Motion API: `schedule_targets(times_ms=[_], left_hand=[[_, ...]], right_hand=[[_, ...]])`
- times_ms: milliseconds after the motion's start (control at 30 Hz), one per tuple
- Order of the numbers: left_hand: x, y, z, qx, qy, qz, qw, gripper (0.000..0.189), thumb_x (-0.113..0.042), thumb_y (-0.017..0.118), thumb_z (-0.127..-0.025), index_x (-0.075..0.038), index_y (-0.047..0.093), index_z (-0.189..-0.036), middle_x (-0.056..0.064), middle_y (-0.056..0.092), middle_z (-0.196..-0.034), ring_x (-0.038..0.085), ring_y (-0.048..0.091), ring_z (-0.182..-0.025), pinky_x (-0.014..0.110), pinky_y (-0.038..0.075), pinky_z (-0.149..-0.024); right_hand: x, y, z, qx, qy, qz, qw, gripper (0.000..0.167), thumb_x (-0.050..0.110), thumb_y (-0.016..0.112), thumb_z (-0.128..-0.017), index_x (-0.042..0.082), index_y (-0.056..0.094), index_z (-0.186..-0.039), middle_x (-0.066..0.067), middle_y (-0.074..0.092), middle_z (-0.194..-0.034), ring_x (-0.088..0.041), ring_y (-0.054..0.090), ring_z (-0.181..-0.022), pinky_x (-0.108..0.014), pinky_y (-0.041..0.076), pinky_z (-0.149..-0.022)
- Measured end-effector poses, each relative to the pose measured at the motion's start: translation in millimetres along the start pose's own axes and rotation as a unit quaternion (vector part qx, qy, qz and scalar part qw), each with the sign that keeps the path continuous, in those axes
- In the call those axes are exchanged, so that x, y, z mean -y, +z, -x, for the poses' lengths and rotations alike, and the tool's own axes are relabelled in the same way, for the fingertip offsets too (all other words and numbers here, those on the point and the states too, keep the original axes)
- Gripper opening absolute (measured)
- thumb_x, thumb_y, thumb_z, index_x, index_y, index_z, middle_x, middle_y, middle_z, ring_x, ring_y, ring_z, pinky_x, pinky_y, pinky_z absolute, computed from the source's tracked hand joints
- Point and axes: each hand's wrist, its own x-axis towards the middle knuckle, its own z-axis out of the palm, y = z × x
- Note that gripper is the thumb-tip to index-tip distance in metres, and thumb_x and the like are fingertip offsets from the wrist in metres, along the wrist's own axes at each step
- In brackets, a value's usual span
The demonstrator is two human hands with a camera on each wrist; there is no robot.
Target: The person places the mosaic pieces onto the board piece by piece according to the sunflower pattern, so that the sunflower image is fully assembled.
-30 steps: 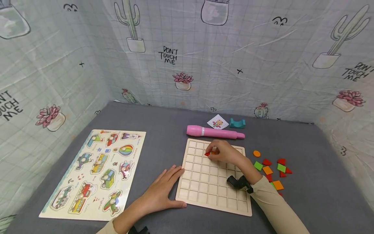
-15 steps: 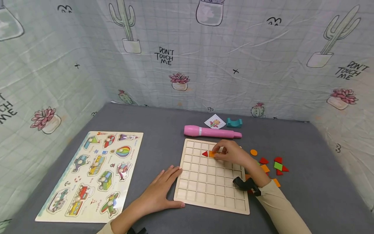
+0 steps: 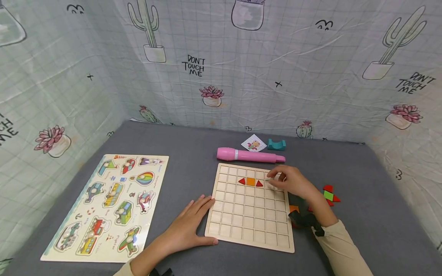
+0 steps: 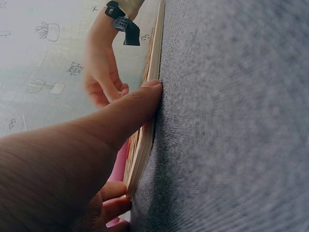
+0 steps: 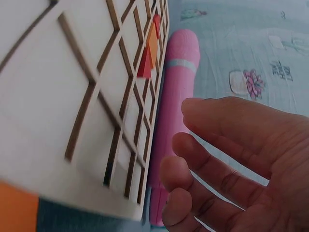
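Observation:
A square wooden grid board lies on the grey cloth. In its second row sit a red triangle, an orange square and another red triangle, side by side. My left hand rests at the board's left edge, thumb at the near corner and fingers on the side; the left wrist view shows the thumb against the edge. Over the board's upper right part hovers my right hand, fingers loosely bent and apart, holding nothing. In the right wrist view its fingertips stand beside the board.
Loose red and green pieces lie right of the board, partly hidden by the right arm. Behind the board are a pink pen-like tube, a picture card and a teal stand. A vehicle puzzle board lies left.
My right hand has let go of the second red triangle, which now lies right of the orange square, and has moved right. My left hand stays at the board's edge.

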Motion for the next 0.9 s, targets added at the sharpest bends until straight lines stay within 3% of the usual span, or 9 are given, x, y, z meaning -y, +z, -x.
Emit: schedule_targets(times_ms=[300, 500, 733, 900], left_hand=[[-1.0, -0.1, -1.4, 0.000, 0.001, -0.001, 1.0000, 0.101, -0.060, 0.075, -0.076, -0.006, 0.034, -0.151, 0.011, 0.033, -0.156, 0.032, 0.022, -0.147, 0.053, 0.018, -0.119], [-1.7, 1.1, -1.5, -0.010, 0.007, 0.003, 0.9999, 0.101, -0.060, 0.075, -0.076, -0.006, 0.035, -0.151, 0.012, 0.034, -0.155, 0.033, 0.023, -0.146, 0.055, 0.019, -0.118], [-1.6, 1.2, 0.6, -0.010, 0.006, 0.008, 0.9999, 0.101, -0.059, 0.076, -0.076, -0.005, 0.035, -0.151, 0.012, 0.034, -0.155, 0.033, 0.023, -0.147, 0.054, 0.018, -0.118], [-1.2, -0.4, 0.4, -0.004, 0.001, 0.009, 1.0000, 0.100, -0.058, 0.076, -0.076, -0.005, 0.034, -0.151, 0.012, 0.033, -0.155, 0.033, 0.022, -0.147, 0.055, 0.017, -0.118]], right_hand=[[-7.8, -25.2, 15.4, -0.025, 0.059, 0.018, 0.9978, 0.021, 0.009, 0.067, -0.092, -0.002, 0.069, -0.109, -0.017, 0.066, -0.104, -0.020, 0.059, -0.077, -0.030, 0.051, -0.060], [-19.2, -38.9, 23.3, -0.036, 0.069, 0.034, 0.9964, 0.022, 0.009, 0.067, -0.092, -0.003, 0.067, -0.110, -0.019, 0.065, -0.105, -0.022, 0.060, -0.079, -0.029, 0.051, -0.061], [-34.4, -44.0, 28.9, -0.028, 0.110, 0.043, 0.9926, 0.026, 0.012, 0.068, -0.092, -0.005, 0.066, -0.112, -0.017, 0.066, -0.102, -0.019, 0.056, -0.072, -0.029, 0.046, -0.054], [-40.7, -42.6, 28.3, -0.023, 0.128, 0.048, 0.9903, 0.029, 0.013, 0.069, -0.091, -0.005, 0.066, -0.113, -0.022, 0.063, -0.108, -0.018, 0.057, -0.073, -0.031, 0.048, -0.057]])
